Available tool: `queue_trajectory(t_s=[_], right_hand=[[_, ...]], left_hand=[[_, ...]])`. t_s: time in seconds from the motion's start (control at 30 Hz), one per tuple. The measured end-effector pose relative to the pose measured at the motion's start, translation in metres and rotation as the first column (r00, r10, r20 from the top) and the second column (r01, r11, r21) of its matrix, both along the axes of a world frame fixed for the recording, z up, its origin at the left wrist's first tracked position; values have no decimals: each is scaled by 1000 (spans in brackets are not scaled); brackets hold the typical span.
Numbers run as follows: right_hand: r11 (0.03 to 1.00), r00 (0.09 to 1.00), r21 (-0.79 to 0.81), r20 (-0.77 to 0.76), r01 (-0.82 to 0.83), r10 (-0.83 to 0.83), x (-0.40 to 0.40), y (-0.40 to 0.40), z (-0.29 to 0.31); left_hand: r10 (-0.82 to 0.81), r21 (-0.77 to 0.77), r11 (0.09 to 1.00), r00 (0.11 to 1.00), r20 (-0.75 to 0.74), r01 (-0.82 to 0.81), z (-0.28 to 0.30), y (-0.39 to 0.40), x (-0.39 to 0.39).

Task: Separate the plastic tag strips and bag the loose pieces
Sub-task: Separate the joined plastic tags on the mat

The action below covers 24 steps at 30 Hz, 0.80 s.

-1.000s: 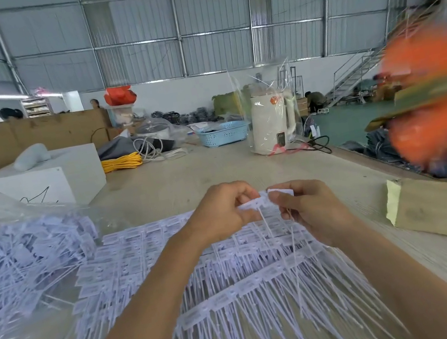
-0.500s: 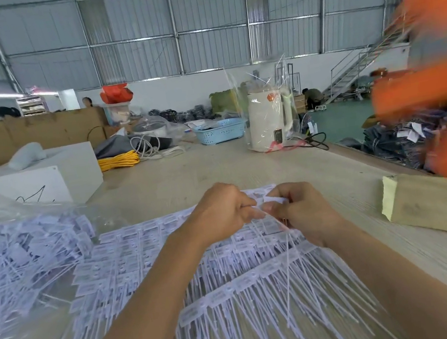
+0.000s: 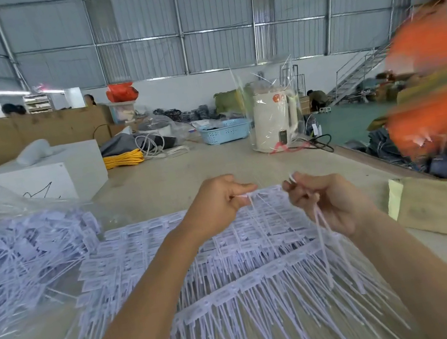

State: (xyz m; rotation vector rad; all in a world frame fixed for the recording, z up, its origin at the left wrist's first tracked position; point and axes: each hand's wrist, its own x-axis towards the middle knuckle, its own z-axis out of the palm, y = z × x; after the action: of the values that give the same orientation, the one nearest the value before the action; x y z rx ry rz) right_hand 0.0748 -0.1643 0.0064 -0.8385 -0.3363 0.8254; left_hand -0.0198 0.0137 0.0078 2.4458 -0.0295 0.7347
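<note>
My left hand (image 3: 216,203) is raised over the far edge of the spread of tag strips (image 3: 232,260), with thumb and forefinger pinching the end tag of one strip; that strip's thin tails hang down from my fingers toward the rest. My right hand (image 3: 326,202) is just beside it, a small gap between the two, its fingers curled around one loose tag (image 3: 323,241). The head of that tag pokes up above my fingertips, and its long tail droops from my palm down over the strips below.

The strips lie flat on the worktop (image 3: 187,175) directly under and in front of both hands, in overlapping rows with the tails pointing toward me, running beneath both forearms. To my left, touching the edge of that spread, is a clear plastic bag (image 3: 7,201) holding a heap of loose pieces (image 3: 15,265).

To my right on the worktop lies a flat brown paper bag (image 3: 432,210), well apart from my hands. Further back stand a white box (image 3: 47,176), a blue basket (image 3: 224,131) and a white kettle (image 3: 273,121) wrapped in clear film. A blurred orange shape (image 3: 441,107) fills the right edge.
</note>
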Motion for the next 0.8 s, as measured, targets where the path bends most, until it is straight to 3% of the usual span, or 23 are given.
queue_trajectory(t_s=[0.1, 0.17, 0.3, 0.47, 0.63, 0.8], right_hand=[[979, 956, -202, 289, 2, 57, -13, 10, -5], [958, 907, -288, 404, 0, 121, -17, 13, -7], [955, 892, -297, 429, -10, 143, -19, 15, -12], [969, 860, -218, 510, 118, 11, -19, 18, -13], [963, 869, -154, 481, 219, -121, -11, 18, -15], [963, 868, -79, 457, 258, -195, -13, 23, -16]], left_hand=[[-28, 152, 988, 999, 29, 24, 2, -6, 1], [-32, 201, 979, 999, 38, 23, 3, -11, 1], [-14, 120, 993, 997, 79, 5, 1, -17, 1], [13, 84, 996, 994, 110, -23, 4, -21, 2], [113, -188, 977, 993, 43, -103, 11, -26, 3], [97, -487, 856, 978, -182, -176, 15, -36, -1]])
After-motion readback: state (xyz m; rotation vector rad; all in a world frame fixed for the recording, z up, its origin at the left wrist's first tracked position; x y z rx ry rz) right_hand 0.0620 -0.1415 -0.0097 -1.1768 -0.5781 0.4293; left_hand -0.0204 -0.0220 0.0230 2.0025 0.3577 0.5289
